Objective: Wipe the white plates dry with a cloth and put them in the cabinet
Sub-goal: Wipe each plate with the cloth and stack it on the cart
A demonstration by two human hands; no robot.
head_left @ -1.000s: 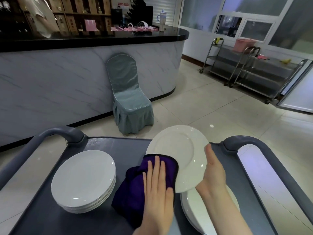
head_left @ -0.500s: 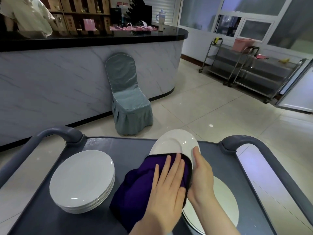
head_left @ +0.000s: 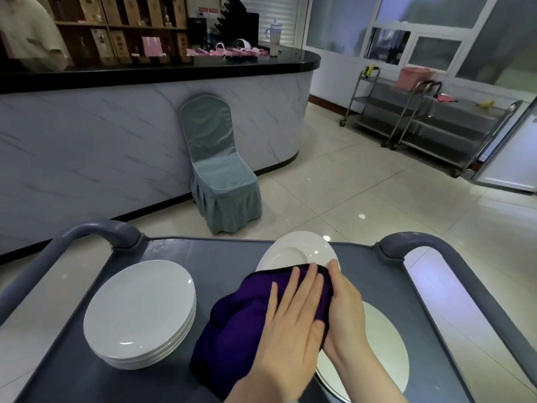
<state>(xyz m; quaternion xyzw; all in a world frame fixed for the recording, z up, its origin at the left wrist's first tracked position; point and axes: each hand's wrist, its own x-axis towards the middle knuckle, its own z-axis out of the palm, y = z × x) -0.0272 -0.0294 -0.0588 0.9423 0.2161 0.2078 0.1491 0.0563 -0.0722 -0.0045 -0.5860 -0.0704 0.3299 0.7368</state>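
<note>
A grey cart (head_left: 226, 257) fills the lower frame, its near edge cut off at 6 o'clock, with curved handles (head_left: 96, 231) rising at 10 and 2 o'clock. Beyond it at 12 o'clock a covered chair (head_left: 220, 170) stands against a marble-fronted bar (head_left: 116, 141). On the cart at 9 o'clock sits a stack of white plates (head_left: 139, 306); how many is hard to make out. At 4 o'clock lies a second stack (head_left: 383, 344), partly hidden under the right forearm and cut off at the bottom edge. A purple cloth (head_left: 238, 330) is bunched at the cart's middle, its upper part spread over the near half of a held plate (head_left: 296, 251), whose far rim shows at 1 o'clock. The left hand (head_left: 290, 330) lies flat on the cloth, fingers straight, pressing it against that plate. The right hand (head_left: 345, 312) grips the plate's rim at 3 o'clock, thumb on top; its fingers beneath are hidden
</note>
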